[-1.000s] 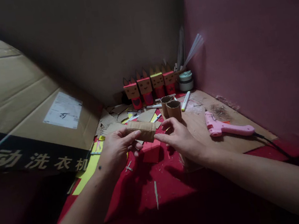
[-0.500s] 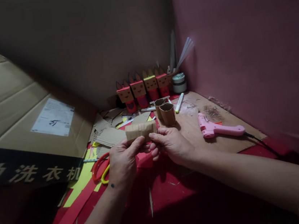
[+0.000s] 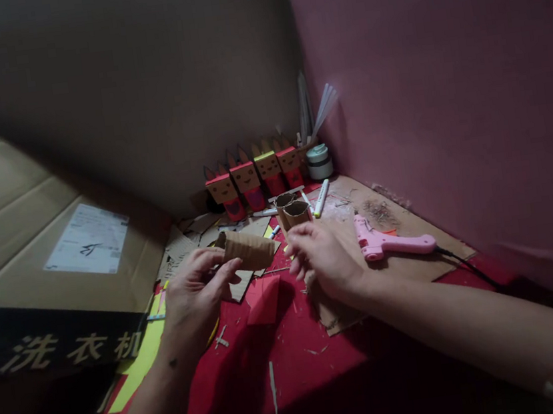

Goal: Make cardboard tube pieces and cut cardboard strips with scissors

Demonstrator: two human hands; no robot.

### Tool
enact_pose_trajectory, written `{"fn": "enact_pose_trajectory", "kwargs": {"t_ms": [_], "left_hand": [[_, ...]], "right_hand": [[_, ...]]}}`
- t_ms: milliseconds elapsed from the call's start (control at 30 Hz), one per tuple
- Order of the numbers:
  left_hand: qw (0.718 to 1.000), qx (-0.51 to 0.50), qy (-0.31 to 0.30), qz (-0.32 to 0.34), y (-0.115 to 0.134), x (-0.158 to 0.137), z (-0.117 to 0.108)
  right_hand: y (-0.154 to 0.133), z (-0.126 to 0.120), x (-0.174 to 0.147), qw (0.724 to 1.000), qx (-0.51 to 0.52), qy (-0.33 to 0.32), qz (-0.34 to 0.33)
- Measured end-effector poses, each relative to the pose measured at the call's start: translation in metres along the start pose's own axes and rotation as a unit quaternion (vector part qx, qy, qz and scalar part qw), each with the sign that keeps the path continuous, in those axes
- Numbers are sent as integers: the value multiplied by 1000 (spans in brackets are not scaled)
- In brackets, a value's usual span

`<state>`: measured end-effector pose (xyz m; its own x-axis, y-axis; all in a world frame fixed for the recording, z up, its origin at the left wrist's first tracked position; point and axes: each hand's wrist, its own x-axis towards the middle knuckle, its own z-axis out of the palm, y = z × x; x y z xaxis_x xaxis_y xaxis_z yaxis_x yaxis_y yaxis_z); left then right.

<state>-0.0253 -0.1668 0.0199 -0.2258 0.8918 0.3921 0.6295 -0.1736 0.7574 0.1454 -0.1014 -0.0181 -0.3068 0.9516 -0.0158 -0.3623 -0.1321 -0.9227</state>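
While the left hand (image 3: 199, 290) holds the corrugated cardboard tube (image 3: 249, 249) tilted above the red cover (image 3: 249, 398), its thumb and fingers close only on the tube's left end. Excess pressure could crease the thin wall; too little could let the unsupported right end drop.

The right hand (image 3: 326, 261) stands half curled, just right of the tube and apart from it. No object shows in it; whether the fingertips pinch something small cannot be told.

Directly beyond the right hand stand two upright cardboard tubes (image 3: 298, 216). A careless far-side movement of the knuckles could topple them.

To the right, the pink glue gun (image 3: 396, 243) lies on a cardboard sheet (image 3: 415, 269). Its power state is not visible; treat the tip as a possible burn source. Its black cord (image 3: 471, 272) runs close beyond the right forearm, and a wide sweep could snag it and drag the gun.

Farther off, four box-headed figures (image 3: 244, 179) stand close together; knocking one could upset its neighbours.
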Motion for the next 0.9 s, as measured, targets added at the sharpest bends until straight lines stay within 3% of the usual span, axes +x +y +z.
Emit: {"fn": "enact_pose_trajectory", "kwargs": {"t_ms": [67,133,200,267,333,367,467,567,633,767,900], "left_hand": [[995,48,-31,84,3,4,1],[978,117,-64,162,10,6,8],[956,163,-83,227,18,7,21],[942,171,-102,270,28,7,37],[935,157,-126,291,36,6,50],[935,143,-132,297,39,6,55],[952,68,-125,269,44,6,57],[980,14,-87,181,37,11,49],[989,15,-67,129,26,14,44],[990,43,-64,118,-1,15,48],[991,41,-58,110,-19,12,54]], "right_hand": [[-22,-13,3,992,2,57,-111],[-43,-27,3,976,-49,60,-204],[-56,-39,-1,955,-182,-39,-232],[-57,-46,-7,905,-323,-149,-231],[-50,-51,-11,870,-390,-191,-233],[-46,-54,-12,866,-400,-190,-231],[-42,-64,-9,877,-410,-148,-200],[-56,-79,4,887,-414,-88,-186],[-68,-88,17,890,-415,-1,-189],[-74,-98,46,864,-467,74,-173],[-59,-106,67,820,-542,48,-178]]}}
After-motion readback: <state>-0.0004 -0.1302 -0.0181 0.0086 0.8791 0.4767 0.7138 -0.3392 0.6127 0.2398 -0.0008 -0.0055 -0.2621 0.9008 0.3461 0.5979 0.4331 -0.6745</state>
